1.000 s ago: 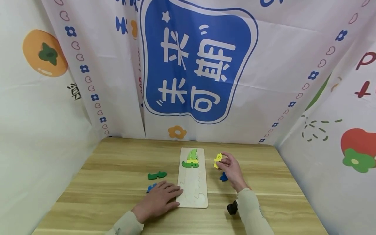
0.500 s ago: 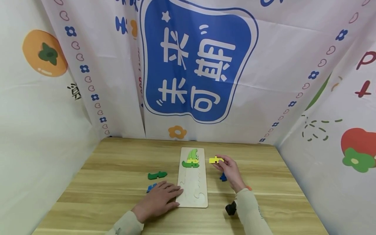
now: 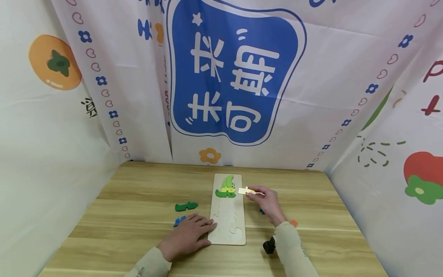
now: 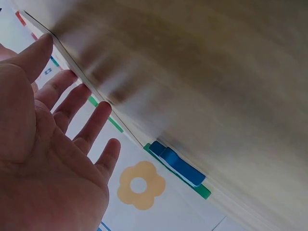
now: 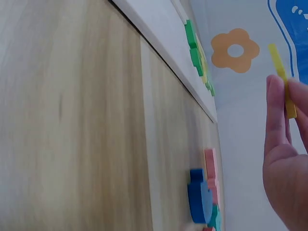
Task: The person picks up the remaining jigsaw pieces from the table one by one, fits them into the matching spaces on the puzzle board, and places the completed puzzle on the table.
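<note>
My right hand (image 3: pixel 267 202) pinches a yellow wooden puzzle piece (image 3: pixel 243 191) between thumb and fingers, above the right edge of a pale puzzle board (image 3: pixel 226 229). The right wrist view shows that yellow piece edge-on, clear of the table. At the board's far end lie joined pieces of a crocodile: a light green head (image 3: pixel 227 181), a yellow strip and a green piece (image 3: pixel 225 194). Outlines mark the board's nearer part. My left hand (image 3: pixel 189 234) lies with its fingers extended, fingertips on the board's near left edge.
Left of the board lie a dark green piece (image 3: pixel 186 206) and a blue piece (image 3: pixel 179 221), partly behind the left hand. To the right are a blue piece (image 5: pixel 199 199), pink pieces (image 5: pixel 211 166), an orange piece (image 3: pixel 293 223) and a black object (image 3: pixel 269 246) beside the sleeve. Printed cloth walls enclose the table.
The yellow piece has turned from upright to lying sideways and moved left with my right hand, up to the board's edge. My left hand has stayed in place.
</note>
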A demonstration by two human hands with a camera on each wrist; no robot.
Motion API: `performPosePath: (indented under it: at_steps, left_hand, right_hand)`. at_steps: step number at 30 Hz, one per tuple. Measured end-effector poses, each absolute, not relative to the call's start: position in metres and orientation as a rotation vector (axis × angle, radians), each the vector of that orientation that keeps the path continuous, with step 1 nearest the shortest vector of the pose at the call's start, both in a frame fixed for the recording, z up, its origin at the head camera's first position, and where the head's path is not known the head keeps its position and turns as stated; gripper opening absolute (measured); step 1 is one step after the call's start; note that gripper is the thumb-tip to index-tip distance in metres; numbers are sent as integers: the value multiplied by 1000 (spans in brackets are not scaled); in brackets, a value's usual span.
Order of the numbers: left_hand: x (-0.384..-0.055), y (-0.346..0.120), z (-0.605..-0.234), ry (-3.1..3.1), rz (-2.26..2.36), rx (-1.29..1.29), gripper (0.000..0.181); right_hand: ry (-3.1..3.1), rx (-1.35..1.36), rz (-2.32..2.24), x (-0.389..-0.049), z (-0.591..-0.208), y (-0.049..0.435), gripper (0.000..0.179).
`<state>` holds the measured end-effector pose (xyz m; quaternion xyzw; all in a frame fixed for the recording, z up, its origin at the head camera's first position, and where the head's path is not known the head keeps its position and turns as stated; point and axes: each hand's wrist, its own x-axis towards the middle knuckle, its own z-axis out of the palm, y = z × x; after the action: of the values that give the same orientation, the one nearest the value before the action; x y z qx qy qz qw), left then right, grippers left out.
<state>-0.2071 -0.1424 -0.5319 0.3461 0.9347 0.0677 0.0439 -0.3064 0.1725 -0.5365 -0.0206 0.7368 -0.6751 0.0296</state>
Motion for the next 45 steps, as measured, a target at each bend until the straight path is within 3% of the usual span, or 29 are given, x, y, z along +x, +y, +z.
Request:
performPosePath:
  at_steps: [6, 17, 45]
  left_hand:
    - [-209, -142, -530, 2850, 195, 1036, 55]
    - [-210, -141, -534, 2842, 183, 1015, 56]
    - [-207, -143, -533, 2847, 209, 1036, 56]
  right_hand:
    - [2383, -116, -1894, -307, -536, 156, 32]
    - [2614, -350, -1533, -317, -536, 125, 16]
    - [2634, -165, -1489, -333, -557, 119, 13]
